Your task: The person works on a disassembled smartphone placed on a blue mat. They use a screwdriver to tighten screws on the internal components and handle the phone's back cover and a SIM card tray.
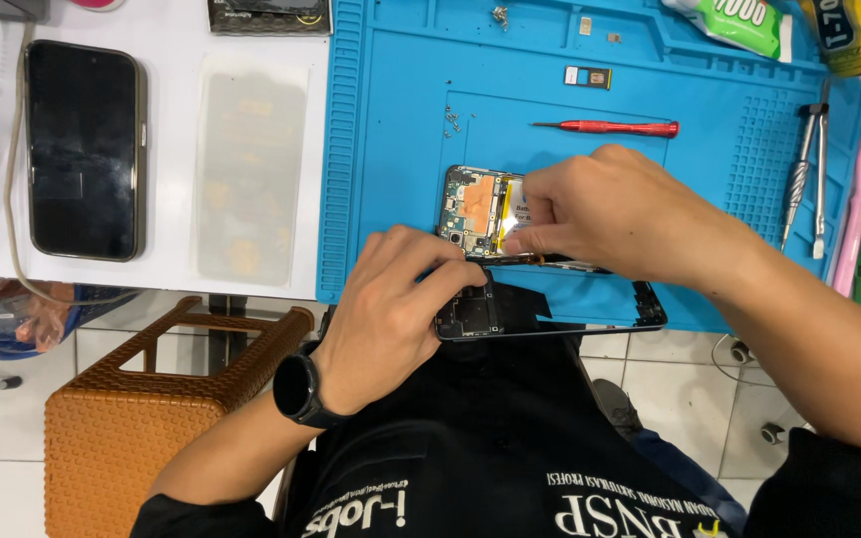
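1. Nearest the lens, the left hand (391,314), wearing a watch (299,389), is pressing down on a black phone frame (550,311) at the near edge of the blue mat (391,149); its fingers are curled together on the frame's left end.
2. Just beyond, the right hand (605,214) is pinching, fingers clamped, at the battery of the opened phone (475,211), whose long axis is running left to right.
3. A red screwdriver (610,128) is lying farther back; a dark phone (84,149) is resting on the tabletop (171,40).

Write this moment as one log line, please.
left hand: on back cover | right hand: pinching at opened phone | surface: blue mat | nearby: red screwdriver
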